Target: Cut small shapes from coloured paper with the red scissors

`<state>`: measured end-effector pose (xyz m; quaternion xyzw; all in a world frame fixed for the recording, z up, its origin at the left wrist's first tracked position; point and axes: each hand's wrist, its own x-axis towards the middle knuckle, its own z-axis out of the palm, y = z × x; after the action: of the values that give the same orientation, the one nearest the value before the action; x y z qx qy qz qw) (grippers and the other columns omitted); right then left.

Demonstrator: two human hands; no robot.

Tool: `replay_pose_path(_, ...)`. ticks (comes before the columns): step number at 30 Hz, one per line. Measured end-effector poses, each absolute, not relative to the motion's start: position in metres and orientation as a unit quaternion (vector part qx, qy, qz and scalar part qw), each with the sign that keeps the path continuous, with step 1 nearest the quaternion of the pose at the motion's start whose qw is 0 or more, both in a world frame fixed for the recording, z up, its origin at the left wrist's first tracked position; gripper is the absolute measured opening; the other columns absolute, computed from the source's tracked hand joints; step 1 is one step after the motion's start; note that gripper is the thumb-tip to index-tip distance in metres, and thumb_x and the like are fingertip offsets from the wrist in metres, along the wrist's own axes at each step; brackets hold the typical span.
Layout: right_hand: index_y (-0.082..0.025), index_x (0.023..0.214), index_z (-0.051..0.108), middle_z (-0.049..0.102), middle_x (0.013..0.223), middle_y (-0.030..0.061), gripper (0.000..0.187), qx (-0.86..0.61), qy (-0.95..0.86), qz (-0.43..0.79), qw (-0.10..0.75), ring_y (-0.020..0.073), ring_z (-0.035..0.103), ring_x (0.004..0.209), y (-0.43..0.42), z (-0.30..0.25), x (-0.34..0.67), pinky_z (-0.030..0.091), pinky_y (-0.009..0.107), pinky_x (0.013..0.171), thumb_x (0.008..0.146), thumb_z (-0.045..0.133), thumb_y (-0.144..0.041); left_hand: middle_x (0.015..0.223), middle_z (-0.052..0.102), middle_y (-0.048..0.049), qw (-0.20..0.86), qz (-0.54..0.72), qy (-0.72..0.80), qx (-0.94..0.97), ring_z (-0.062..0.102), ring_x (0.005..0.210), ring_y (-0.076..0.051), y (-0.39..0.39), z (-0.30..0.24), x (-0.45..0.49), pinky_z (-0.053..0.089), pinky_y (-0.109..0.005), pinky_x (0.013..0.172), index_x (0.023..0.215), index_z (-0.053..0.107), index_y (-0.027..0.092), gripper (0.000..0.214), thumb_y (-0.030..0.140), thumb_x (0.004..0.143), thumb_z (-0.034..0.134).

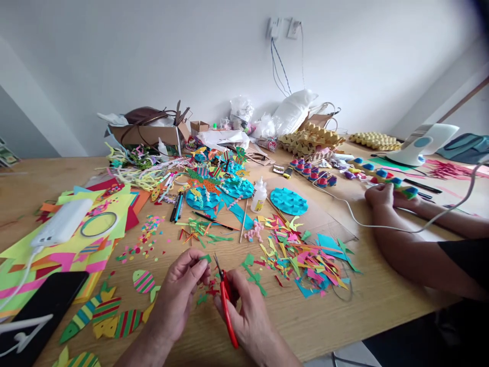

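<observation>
My left hand (184, 285) pinches a small piece of green paper (205, 258) between thumb and fingers. Beside it, my right hand (246, 306) grips red-handled scissors (228, 311), whose blades point up and left, close to the paper. Small red and green scraps (211, 289) lie on the table below and between my hands. To the left of my left hand rest several striped paper fish (128, 322) in green, yellow and red. A larger heap of colourful paper scraps (305, 255) spreads to the right of the scissors.
A white glue bottle (259, 196) stands by scalloped blue pieces (289, 201). At left are coloured sheets (118, 224), a white power bank (63, 224) and a black phone (49, 311). At right, another person's hands (382, 196) hold a painted egg-carton strip (405, 191); a cable (385, 224) crosses the table.
</observation>
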<state>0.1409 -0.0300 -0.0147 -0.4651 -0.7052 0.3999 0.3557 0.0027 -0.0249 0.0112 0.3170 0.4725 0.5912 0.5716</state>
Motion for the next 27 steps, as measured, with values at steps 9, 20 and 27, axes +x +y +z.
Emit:
replay_pose_path(9,-0.020,0.066,0.039,0.040,0.056,-0.0043,0.015,-0.466,-0.722,0.368,0.355,0.0110,0.037,0.050,-0.030,-0.017,0.134,0.026,0.021,0.048,0.074,0.050,-0.026,0.062,0.062,0.0028,0.578,0.630,0.440,0.274,0.054,0.059,-0.011,-0.026,0.007,0.010,0.047,-0.019,0.058,0.070,0.065,0.018,0.014,0.028,0.066,0.074)
replay_pose_path(20,-0.020,0.066,0.038,0.042,0.056,-0.0037,0.021,-0.493,-0.717,0.355,0.342,0.0111,0.036,0.051,-0.025,-0.020,0.131,0.025,0.021,0.049,0.081,0.046,-0.034,0.067,0.059,0.0050,0.577,0.615,0.445,0.302,0.051,0.063,-0.010,-0.026,-0.007,0.010,0.045,-0.018,0.061,0.074,0.062,0.020,0.013,0.030,0.073,0.070)
replay_pose_path(27,-0.020,0.064,0.037,0.040,0.053,-0.0048,0.024,-0.492,-0.712,0.362,0.347,0.0097,0.035,0.048,-0.026,-0.022,0.134,0.024,0.020,0.047,0.081,0.048,-0.033,0.066,0.059,0.0042,0.568,0.586,0.459,0.351,0.052,0.064,-0.011,-0.027,-0.008,0.005,0.044,-0.020,0.062,0.076,0.063,0.020,0.009,0.029,0.077,0.064)
